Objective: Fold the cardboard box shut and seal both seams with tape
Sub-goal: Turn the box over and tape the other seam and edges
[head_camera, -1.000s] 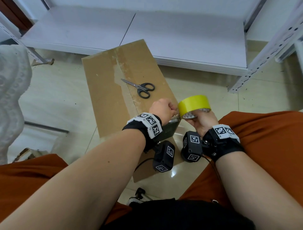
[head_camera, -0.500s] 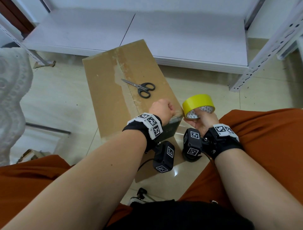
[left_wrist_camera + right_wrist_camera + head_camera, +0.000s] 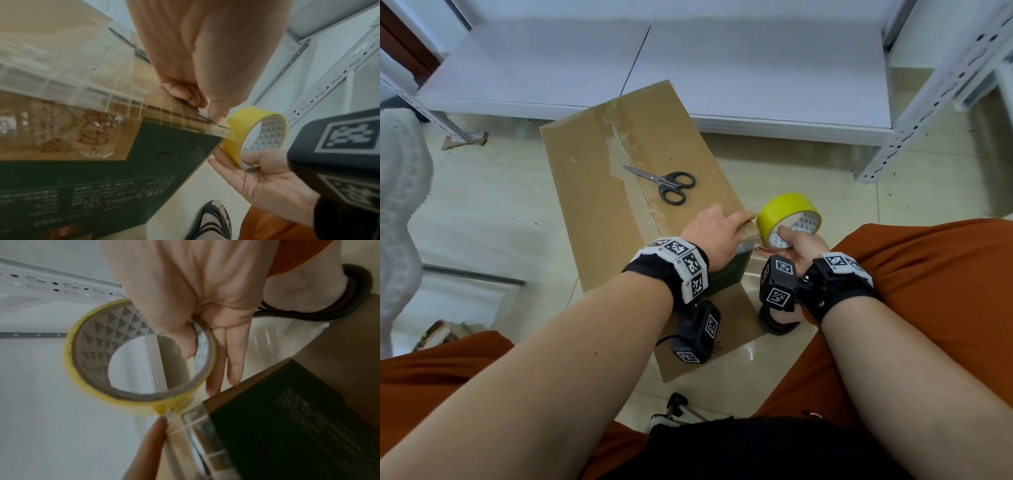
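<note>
**Tape end pressed down at the box's near corner**

The cardboard box stands on the floor in front of the seated person, flaps folded shut, its centre seam running away toward the far shelf. A pair of scissors lies on top, just right of that seam.

A second ago the left hand was a fist at the near right corner; now its fingers have flattened along the box's near edge, thumb and fingertips pressing the clear strip onto the cardboard. The right hand has carried the yellow tape roll a little further right, off the corner. Its thumb is hooked inside the core and its fingers lie straight beneath, and a short length of tape stretches between roll and box.

By the look of it the tape end is now anchored, so the strip can be drawn out. The old, torn tape residue along the seam suggests the sealing proper has yet to start.
</note>
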Tool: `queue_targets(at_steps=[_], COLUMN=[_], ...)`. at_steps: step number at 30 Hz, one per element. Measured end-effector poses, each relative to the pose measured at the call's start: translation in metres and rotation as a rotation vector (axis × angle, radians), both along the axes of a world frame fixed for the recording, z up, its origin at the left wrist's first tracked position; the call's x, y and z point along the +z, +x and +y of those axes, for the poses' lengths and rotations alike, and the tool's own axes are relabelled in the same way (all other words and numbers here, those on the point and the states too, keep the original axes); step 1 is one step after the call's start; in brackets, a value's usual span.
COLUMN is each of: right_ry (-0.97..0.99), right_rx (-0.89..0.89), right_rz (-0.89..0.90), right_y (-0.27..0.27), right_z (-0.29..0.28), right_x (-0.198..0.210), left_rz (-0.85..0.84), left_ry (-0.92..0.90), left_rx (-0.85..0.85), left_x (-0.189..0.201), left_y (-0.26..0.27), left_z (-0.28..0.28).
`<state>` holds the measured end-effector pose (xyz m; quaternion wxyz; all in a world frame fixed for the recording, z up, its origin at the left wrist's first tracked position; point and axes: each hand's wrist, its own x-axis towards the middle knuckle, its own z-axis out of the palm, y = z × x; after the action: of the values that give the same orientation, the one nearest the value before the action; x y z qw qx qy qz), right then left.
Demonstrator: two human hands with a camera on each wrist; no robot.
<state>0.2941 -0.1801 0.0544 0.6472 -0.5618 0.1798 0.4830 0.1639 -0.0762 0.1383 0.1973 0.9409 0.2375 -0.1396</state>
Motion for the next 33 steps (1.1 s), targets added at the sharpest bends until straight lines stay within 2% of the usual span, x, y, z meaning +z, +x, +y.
queue_targets(at_steps=[5,9,13,17,21,24,26,28,30,32,33], right_ry=[-0.023,-0.102,-0.099,-0.120,-0.239,-0.289,-0.337,-0.386,-0.435,-0.365,-0.347], right_rx=[-0.044,0.018,0.052,0.045,0.159,0.209,0.235,0.212,0.230,0.169,0.182], right_rz=[0.017,0.003,0.065,0.048,0.007,-0.025,-0.042,-0.093,-0.224,-0.195,-0.249], right_y=[-0.001,0.001,-0.004,-0.003,0.000,0.010,0.004,-0.002,-0.003,-0.002,-0.001], right_z=[0.000,-0.001,-0.005,-0.004,-0.006,-0.004,0.000,0.001,0.002,0.003,0.002], right_x=[0.000,0.002,0.002,0.000,-0.011,-0.034,-0.021,-0.001,0.011,0.017,0.013], left_rz=[-0.021,-0.032,-0.040,-0.036,-0.047,-0.233,-0.362,-0.368,-0.212,-0.063,-0.030], left_ry=[0.000,0.021,0.017,0.007,-0.123,-0.299,-0.219,-0.013,0.151,0.173,0.163], left_rx=[0.024,0.031,0.049,0.052,0.121,0.325,0.429,0.465,0.476,0.511,0.520], left_x=[-0.002,-0.004,-0.005,-0.004,-0.002,0.004,0.008,0.010,0.011,0.011,0.010], left_y=[-0.003,0.000,-0.004,-0.004,-0.001,-0.002,-0.002,0.000,0.001,0.001,0.000], left_z=[-0.001,-0.002,-0.001,-0.002,0.005,0.016,0.026,0.039,0.050,0.055,0.057])
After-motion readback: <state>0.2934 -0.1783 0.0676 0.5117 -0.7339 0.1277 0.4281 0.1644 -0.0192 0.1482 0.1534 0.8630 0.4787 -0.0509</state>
